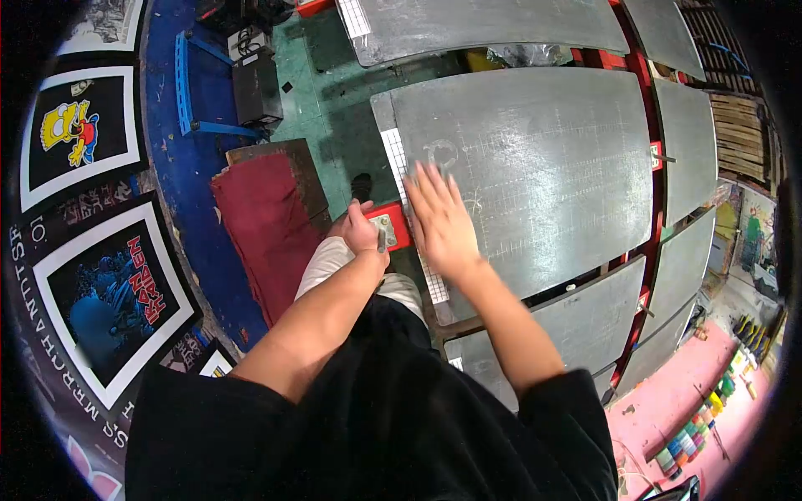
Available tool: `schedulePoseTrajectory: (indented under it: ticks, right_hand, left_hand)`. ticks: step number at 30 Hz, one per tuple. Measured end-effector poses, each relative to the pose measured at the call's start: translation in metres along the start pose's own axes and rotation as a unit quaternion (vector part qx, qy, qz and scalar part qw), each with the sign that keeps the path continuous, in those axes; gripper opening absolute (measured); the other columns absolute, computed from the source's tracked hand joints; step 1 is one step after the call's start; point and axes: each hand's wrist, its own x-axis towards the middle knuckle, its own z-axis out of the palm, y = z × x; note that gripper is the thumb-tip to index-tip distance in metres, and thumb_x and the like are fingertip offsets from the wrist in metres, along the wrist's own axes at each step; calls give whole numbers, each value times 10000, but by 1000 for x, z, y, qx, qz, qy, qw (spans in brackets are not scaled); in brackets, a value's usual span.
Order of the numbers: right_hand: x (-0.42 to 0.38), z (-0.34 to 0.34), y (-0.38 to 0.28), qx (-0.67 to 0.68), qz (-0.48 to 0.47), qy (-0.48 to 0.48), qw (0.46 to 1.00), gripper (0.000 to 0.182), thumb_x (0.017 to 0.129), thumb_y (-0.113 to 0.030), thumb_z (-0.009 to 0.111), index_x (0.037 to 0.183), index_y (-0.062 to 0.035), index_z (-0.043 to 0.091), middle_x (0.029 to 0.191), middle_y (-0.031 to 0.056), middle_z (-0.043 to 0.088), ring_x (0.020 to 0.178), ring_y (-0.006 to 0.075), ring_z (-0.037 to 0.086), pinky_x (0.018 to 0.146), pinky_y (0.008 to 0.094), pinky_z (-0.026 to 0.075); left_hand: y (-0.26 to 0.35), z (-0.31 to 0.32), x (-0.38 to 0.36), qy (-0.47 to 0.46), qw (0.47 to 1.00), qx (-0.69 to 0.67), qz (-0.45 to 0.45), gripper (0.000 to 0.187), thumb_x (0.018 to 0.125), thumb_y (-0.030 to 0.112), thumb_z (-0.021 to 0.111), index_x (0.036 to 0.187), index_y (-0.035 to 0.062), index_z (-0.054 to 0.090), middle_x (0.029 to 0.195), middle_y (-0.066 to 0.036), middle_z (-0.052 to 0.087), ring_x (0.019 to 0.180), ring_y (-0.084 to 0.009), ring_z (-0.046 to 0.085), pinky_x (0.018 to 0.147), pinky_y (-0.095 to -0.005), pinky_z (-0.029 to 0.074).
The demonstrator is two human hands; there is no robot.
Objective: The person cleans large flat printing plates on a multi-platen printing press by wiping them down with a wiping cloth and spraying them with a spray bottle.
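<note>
A large grey metal board (543, 167) with faint chalky marks lies in the middle, a strip of white gridded tape (393, 150) along its near edge. My right hand (439, 213) is flat over that edge, its fingers stretched out and slightly blurred. To its left, my left hand (359, 230) is closed beside a red bracket (399, 225) with a metal plate and a small metal lever (382, 240). What its fingers hold, if anything, is hidden.
More grey boards (493, 25) surround this one on red arms. A maroon cloth (259, 225) lies over a brown panel at left, near a blue frame (182, 83). Framed prints (104, 292) line the far left. Paint containers (689, 438) stand on a pink surface at lower right.
</note>
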Motion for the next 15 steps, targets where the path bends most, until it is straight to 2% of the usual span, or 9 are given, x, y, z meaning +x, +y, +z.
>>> schedulePoseTrajectory:
  ticks: [2, 4, 6, 9, 11, 14, 15]
  right_hand:
    - [71, 5, 11, -11, -15, 63, 998, 550, 976, -175, 558, 1494, -10, 481, 1604, 206, 420, 1506, 385, 361, 1250, 535, 253]
    - [87, 3, 12, -15, -17, 99, 995, 540, 976, -172, 558, 1486, -9, 488, 1593, 207, 435, 1497, 383, 376, 1247, 531, 261]
    - [66, 4, 8, 0, 13, 100, 995, 535, 972, -163, 564, 1480, -10, 500, 1592, 201, 441, 1496, 385, 377, 1246, 527, 266]
    - [-58, 3, -5, 11, 54, 5, 998, 520, 958, -141, 572, 1464, -29, 530, 1601, 188, 434, 1515, 378, 356, 1249, 541, 251]
    - [-131, 1, -11, 19, 106, -52, 993, 563, 953, -137, 564, 1503, -33, 493, 1619, 200, 402, 1525, 403, 327, 1257, 555, 217]
    - [-136, 2, -25, 4, 153, -77, 985, 586, 958, -142, 557, 1523, -23, 461, 1637, 223, 358, 1537, 425, 289, 1261, 558, 201]
    - [-126, 8, -21, -1, 144, -73, 987, 606, 964, -150, 552, 1539, -8, 428, 1648, 240, 326, 1542, 438, 265, 1264, 556, 192]
  left_hand:
    - [6, 1, -6, 3, 1000, 1, 0, 478, 931, 452, 616, 916, -4, 758, 892, -104, 720, 735, -234, 671, 729, -358, 527]
    - [17, 7, -14, 2, 1000, -6, 2, 482, 930, 454, 617, 916, -3, 766, 896, -108, 724, 730, -234, 670, 727, -358, 525]
    - [27, 16, -19, 45, 996, 69, 20, 488, 926, 458, 623, 916, -8, 767, 878, -112, 727, 710, -230, 664, 716, -356, 522]
    - [11, 13, -2, 29, 998, 43, 29, 497, 931, 466, 619, 895, -8, 763, 854, -105, 718, 704, -222, 659, 706, -354, 519]
    - [5, 10, 1, 27, 999, 31, 26, 496, 935, 467, 617, 889, -5, 761, 851, -103, 716, 706, -220, 658, 705, -354, 519]
    - [5, 10, -2, 15, 999, 13, 33, 495, 945, 469, 611, 873, 1, 754, 840, -98, 710, 708, -217, 658, 706, -350, 521]
    - [7, 10, -3, 15, 999, 22, 31, 496, 944, 470, 613, 878, 0, 755, 838, -99, 709, 708, -218, 659, 706, -348, 522]
